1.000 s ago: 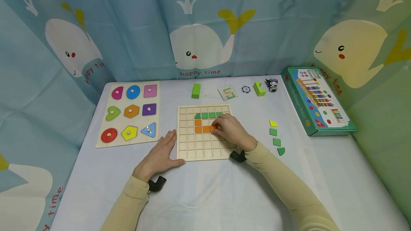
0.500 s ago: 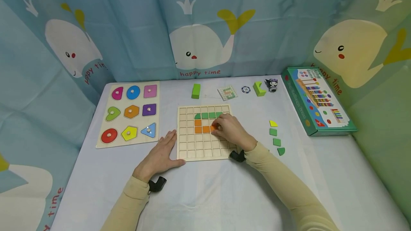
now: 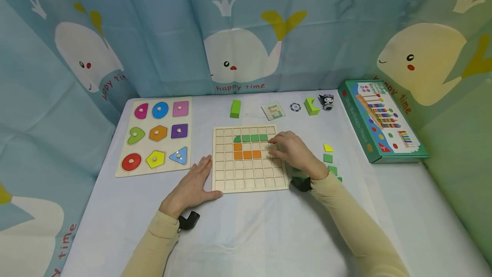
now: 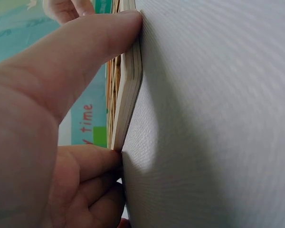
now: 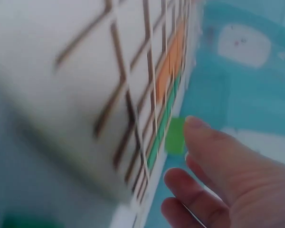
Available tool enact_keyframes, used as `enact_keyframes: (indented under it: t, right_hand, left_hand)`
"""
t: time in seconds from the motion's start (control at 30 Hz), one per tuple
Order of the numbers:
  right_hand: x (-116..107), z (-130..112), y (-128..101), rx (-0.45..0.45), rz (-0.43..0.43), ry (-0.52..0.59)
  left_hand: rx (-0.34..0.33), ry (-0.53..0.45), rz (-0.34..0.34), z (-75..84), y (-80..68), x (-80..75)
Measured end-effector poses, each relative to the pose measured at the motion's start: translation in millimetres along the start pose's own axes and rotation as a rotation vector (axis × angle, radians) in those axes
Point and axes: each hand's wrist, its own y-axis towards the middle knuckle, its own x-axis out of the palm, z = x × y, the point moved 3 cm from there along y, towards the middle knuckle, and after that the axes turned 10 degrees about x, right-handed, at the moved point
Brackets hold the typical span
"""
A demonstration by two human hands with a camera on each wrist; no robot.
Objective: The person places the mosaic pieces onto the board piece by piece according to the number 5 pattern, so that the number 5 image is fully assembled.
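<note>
A wooden grid board (image 3: 249,173) lies at the middle of the table. A row of green tiles (image 3: 251,138) sits in its cells, with orange tiles (image 3: 247,154) below, the lowest row now fully visible. My left hand (image 3: 192,185) rests against the board's left side; in the left wrist view its thumb (image 4: 80,47) and a finger touch the board's edge (image 4: 128,90). Over the board's right side hovers my right hand (image 3: 295,154). In the right wrist view its thumb (image 5: 223,156) and fingers stand apart, nothing between them. Green pieces (image 3: 300,179) show partly beneath the right wrist.
Loose yellow (image 3: 328,148) and green pieces (image 3: 328,158) lie right of the hand. Behind the board are a green block (image 3: 235,109), a pattern card (image 3: 273,111), a chip (image 3: 295,107), a notched block (image 3: 311,106) and a figurine (image 3: 327,102). A knob puzzle (image 3: 153,144) and game box (image 3: 384,121) flank them.
My right hand has let go of the orange tile at the end of the row and moved right, uncovering that tile and the green one above. The left hand stays in place.
</note>
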Motion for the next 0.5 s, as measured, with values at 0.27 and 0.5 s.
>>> enact_keyframes:
  t: [0.27, 0.5]
  right_hand:
    - [-31, 37, -15, 0.098, 0.075, -0.008]
    - [-56, 70, -31, 0.167, 0.132, 0.017]
  left_hand:
    - [0.006, 0.006, -0.006, -1.0, 0.0, 0.3]
    - [0.005, 0.009, -0.007, -2.5, 0.6, 1.9]
